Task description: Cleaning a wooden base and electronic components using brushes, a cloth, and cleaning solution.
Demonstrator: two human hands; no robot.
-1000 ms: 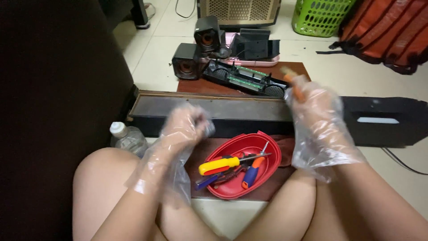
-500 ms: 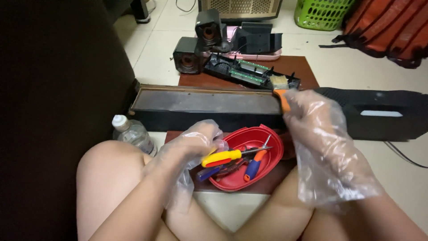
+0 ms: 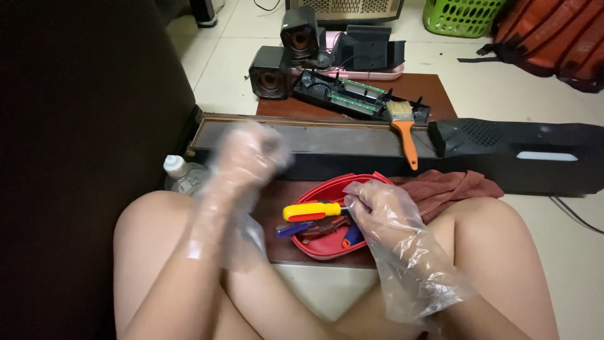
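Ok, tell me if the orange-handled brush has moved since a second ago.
Yes. The orange-handled brush was in the right hand; now it lies across the long black bar, and that hand is down at the red tray.

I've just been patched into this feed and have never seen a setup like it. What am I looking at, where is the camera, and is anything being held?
No machine here: a seated person works with two hands in clear plastic gloves. The single camera sits on their head, looking down past their knees. The right hand reaches into a red oval plastic tray of tools, its fingers at the yellow-handled screwdriver; whether it grips it is unclear. The left hand is raised and blurred, seemingly closed. Beyond lie a long black speaker bar, an orange-handled paintbrush, two small black speakers and a green circuit board.
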